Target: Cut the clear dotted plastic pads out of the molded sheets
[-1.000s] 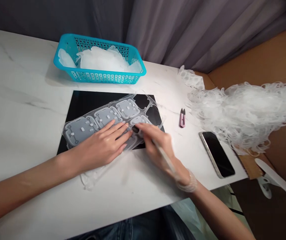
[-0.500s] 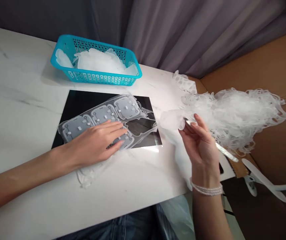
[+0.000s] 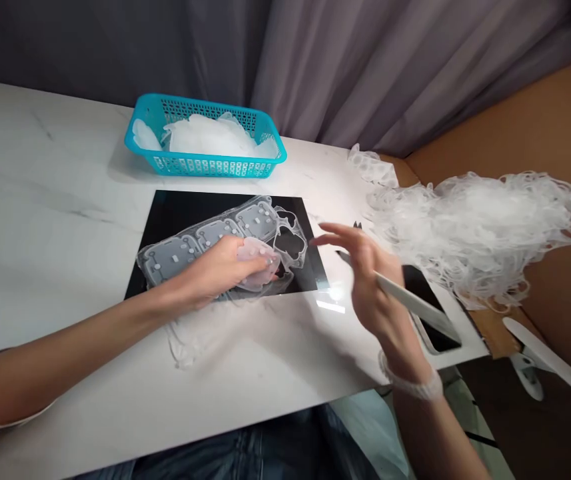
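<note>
My left hand (image 3: 225, 267) is closed on a milky, translucent soft piece (image 3: 255, 263) with rounded corners, pinched between thumb and fingers. It is over a clear moulded sheet (image 3: 170, 257) with several rounded grey-looking sections, which lies at a slant on a black mat (image 3: 165, 213). Thin cut-out webbing (image 3: 292, 247) trails from the sheet's right end. My right hand (image 3: 372, 280), slightly blurred, holds long silver tweezers (image 3: 415, 303) with a dark tip pointing left. Its index finger stretches out toward the mat's right edge.
A turquoise basket (image 3: 215, 167) at the back holds several white translucent pieces (image 3: 210, 137). To the right, a large tangled heap of translucent scrap (image 3: 485, 227) lies against a cardboard box (image 3: 555, 127). A phone (image 3: 425, 313) lies under the tweezers, near the table's right edge.
My left hand has gone from lying flat on the sheet to pinching a translucent piece. The piece at my right hand is gone from there; that hand has turned, still with the tweezers.
</note>
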A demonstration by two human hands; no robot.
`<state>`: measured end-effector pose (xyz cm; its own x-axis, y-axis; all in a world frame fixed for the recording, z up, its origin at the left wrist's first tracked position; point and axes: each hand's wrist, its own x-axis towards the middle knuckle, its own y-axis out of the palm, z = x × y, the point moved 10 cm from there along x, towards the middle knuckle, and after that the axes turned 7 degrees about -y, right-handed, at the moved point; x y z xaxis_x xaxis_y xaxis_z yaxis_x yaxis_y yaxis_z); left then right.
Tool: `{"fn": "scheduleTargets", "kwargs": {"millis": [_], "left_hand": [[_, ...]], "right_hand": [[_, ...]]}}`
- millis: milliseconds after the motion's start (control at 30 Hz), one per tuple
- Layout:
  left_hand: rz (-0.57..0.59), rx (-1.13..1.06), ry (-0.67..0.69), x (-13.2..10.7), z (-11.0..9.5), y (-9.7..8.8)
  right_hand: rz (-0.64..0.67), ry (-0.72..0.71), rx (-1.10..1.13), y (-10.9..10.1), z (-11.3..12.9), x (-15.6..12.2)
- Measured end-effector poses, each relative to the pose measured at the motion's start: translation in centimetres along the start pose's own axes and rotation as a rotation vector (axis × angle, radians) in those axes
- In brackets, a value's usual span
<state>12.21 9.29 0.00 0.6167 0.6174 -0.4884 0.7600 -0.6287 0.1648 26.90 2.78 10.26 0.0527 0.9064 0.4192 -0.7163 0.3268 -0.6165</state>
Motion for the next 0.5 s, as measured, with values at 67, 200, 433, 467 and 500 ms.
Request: {"fn": "scheduleTargets", "kwargs": {"millis": [67,200,433,467,500], "left_hand": [[-0.016,0.108,0.066,-0.2,-0.6,-0.2],[-0.070,0.333,0.165,-0.7,-2.1,-0.7],[-0.103,0.207,0.155,-0.3,-2.3,-1.4],[-0.089,0.149,0.131,0.0,-1.9,-1.4],[-0.070,0.101,0.108,0.2,-1.6,-1.3]], "right_hand": [[0.193,-0.041,-0.105,2.2,-0.6,1.8],[0.586,-0.116,-0.128,7.3,-0.4,2.8],[0.572,-0.108,-0.199,7.8,-1.8,3.2],[0.564,-0.108,-0.177,7.7,-2.0,3.3],[0.562,-0.113,-0.152,7.7,-2.2,3.4]]}}
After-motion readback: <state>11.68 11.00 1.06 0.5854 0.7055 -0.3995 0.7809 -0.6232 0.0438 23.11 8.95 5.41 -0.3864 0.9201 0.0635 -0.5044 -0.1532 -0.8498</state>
